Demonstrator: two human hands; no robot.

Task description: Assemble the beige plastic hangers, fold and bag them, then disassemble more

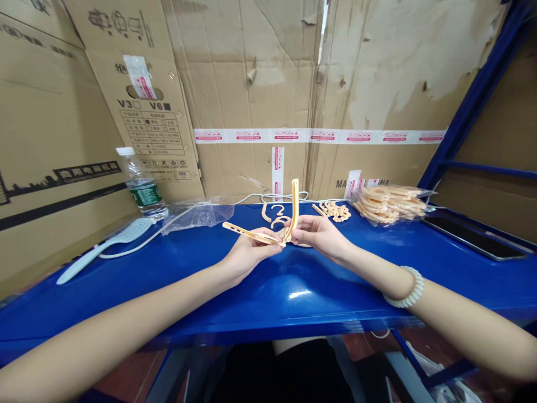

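The work is held above the middle of the bench [268,299], between both hands. It consists of two cream plastic strips meeting at their lower ends. The slotted strip [238,230] points left and slightly upward; the upright strip [295,202] stands nearly vertical. The meeting point is small and partly covered by fingers; whether the strips are locked together cannot be determined.

Left hand [245,256]: fingers clamped on the slotted strip near its inner end. The covered section of the strip is not visible.

Right hand [321,238]: fingers closed on the lower part of the upright strip. The fingertips on the far side are hidden. A pale bracelet [406,287] encircles the wrist.

Directly behind the hands lie several curved pieces [265,213]; the nearest are partly obscured by the hands. To their right is a heap of small parts [339,211], overlapping and not countable. Beside it, a clear bag [384,205] contains more cream parts, blurred by creases and glare. A phone [472,237] lies at far right, its screen dark.

At left: a bottle [145,193], its label too small to read; a hairbrush [119,238]; and a crumpled plastic sheet [203,217], partly overlapped by a white cable [146,246]. Both forearms are cut off by the frame.
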